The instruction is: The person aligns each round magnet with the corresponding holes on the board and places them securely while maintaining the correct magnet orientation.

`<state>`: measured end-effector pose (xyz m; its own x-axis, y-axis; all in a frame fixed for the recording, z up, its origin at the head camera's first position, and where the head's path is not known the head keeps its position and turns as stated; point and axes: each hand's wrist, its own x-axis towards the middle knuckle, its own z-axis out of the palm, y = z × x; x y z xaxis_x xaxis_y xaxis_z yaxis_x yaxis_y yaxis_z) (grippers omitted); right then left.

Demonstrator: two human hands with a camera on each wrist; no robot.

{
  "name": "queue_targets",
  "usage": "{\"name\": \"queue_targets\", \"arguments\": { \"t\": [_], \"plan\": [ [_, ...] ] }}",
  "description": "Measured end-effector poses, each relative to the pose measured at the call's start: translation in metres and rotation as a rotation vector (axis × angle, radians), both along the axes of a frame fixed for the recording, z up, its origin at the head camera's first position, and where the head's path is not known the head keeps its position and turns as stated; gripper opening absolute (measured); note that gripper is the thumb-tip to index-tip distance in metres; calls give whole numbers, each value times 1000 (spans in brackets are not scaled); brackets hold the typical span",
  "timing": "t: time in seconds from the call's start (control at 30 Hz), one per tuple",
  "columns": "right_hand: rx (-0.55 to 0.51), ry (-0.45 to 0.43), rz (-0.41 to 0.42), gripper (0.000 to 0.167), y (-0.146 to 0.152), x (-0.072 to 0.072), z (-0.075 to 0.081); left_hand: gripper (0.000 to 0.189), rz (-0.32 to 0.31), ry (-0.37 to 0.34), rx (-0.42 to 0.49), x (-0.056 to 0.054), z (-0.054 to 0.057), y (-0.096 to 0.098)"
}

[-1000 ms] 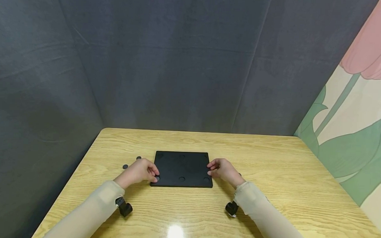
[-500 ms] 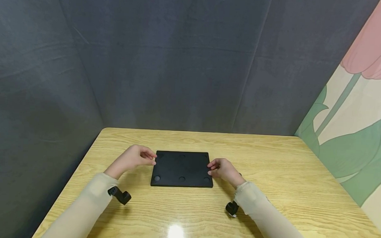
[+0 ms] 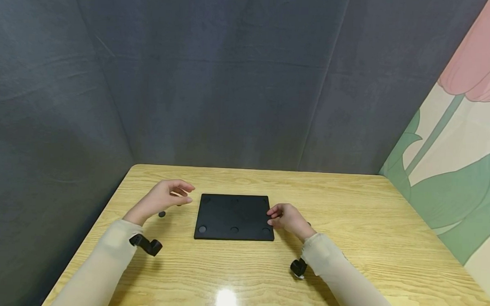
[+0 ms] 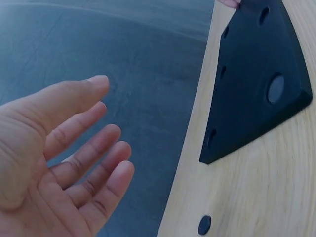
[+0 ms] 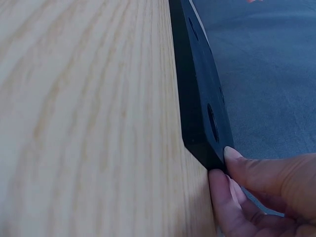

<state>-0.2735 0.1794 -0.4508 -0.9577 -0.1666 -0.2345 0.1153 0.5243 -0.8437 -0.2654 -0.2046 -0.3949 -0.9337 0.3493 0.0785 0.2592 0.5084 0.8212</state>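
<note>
Currently, black board (image 3: 235, 213): laid flat on the wooden table (image 3: 348, 206).
Left hand (image 3: 160, 198): held left of the board, thumb and fingers loosely parted.
Right hand (image 3: 289, 220): board's right edge pinched by thumb and fingers.
Seated disc (image 3: 202, 229): set into the board's near-left corner.
Loose disc (image 3: 162, 214): seen left of the board.

We can read no text, label, brand, number or sign in any view. A white patch (image 3: 299, 277) at the right wrist camera (image 3: 297, 267) is too small for us to tell whether it bears print.
</note>
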Motion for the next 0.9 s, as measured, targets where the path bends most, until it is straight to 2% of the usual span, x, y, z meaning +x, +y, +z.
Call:
{"name": "queue_targets", "arguments": {
  "t": [0.13, 0.3, 0.57, 0.9],
  "plan": [
    [5, 1, -2, 19, 0, -1, 0, 39, 0, 19, 0, -2, -4, -6],
    [10, -2, -3, 19, 0, -2, -1, 41, 41, 27, -20, -5, -11, -16],
    [10, -4, -5, 19, 0, -1, -1, 44, 103, 4, -61, -6, -20, -30],
    [-3, 9, -8, 20, 0, 1, 0, 41, 138, -20, -95, -3, -29, -44]
  ]
}}
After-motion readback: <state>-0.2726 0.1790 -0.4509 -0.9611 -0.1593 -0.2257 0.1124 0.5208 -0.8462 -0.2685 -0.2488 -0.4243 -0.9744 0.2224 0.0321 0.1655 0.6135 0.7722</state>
